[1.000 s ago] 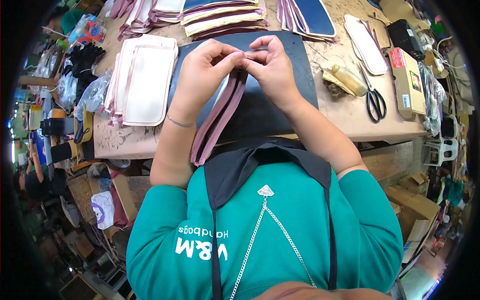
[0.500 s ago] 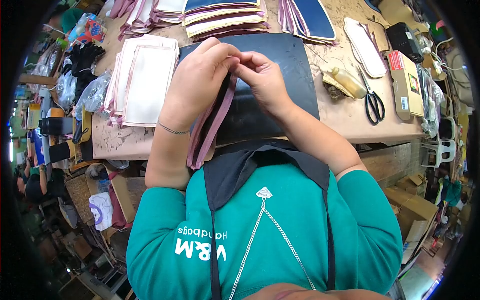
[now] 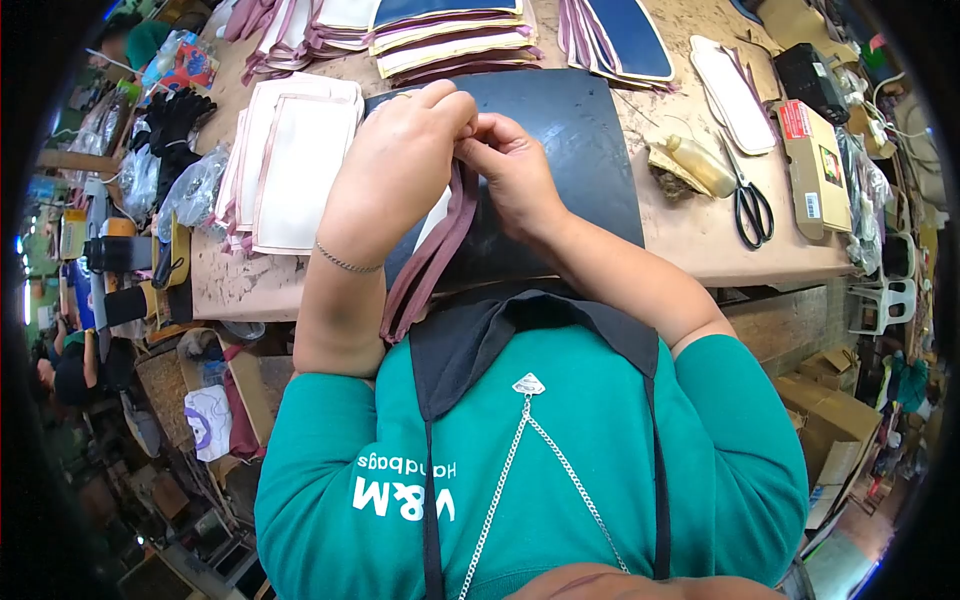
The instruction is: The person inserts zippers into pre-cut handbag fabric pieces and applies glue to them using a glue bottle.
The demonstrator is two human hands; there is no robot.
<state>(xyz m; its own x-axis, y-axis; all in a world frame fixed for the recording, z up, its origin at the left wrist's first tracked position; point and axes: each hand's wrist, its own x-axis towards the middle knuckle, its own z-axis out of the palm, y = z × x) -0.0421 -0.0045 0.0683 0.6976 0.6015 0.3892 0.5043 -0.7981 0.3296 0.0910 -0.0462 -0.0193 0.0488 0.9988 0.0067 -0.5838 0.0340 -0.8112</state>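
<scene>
Both my hands meet above the black mat point(image 3: 560, 130), fingertips pinched close together. My left hand point(image 3: 405, 150) is closed with its back to me, and a thin bracelet circles that wrist. My right hand point(image 3: 512, 172) pinches at the same spot from the other side. From between them hangs a panel with purple edging strips point(image 3: 440, 255), its lower end near the apron point(image 3: 470, 345). A bit of white shows behind the strips. The fingers cover the upper end, so the exact grip is hidden.
White panels point(image 3: 305, 175) lie stacked at the left. Blue and cream panels point(image 3: 450, 45) are piled at the back, with more blue ones point(image 3: 625, 40) beside them. Scissors point(image 3: 752, 210), a squeeze bottle point(image 3: 700, 165) and a cardboard box point(image 3: 815, 180) lie at the right.
My hands have shifted slightly, still pinching together. The hanging purple strips have swung a little to the right, and a white part now shows beside them.
</scene>
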